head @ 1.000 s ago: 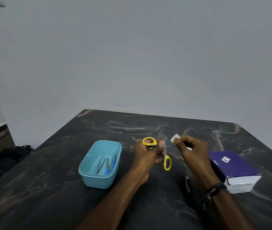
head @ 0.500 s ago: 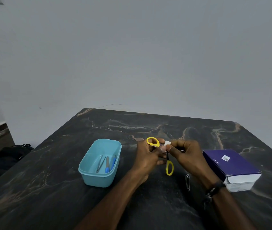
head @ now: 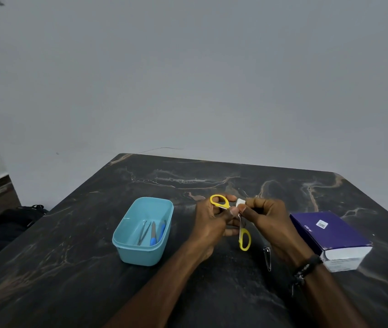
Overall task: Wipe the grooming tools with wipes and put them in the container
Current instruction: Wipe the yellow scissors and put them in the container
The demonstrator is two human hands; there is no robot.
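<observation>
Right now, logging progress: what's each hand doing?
Left hand: holds the yellow-handled scissors.
Right hand: pinches a small white wipe against the scissors.

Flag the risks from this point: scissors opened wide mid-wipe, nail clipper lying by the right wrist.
1. The scissors are open; the left hand holds them while the right hand pinches a small white wipe near the blades. The fingers could slip onto an edge.
2. The nail clipper lies beside the right wrist and may get nudged.
3. It is unwiped and could be forgotten outside the blue container.
</observation>
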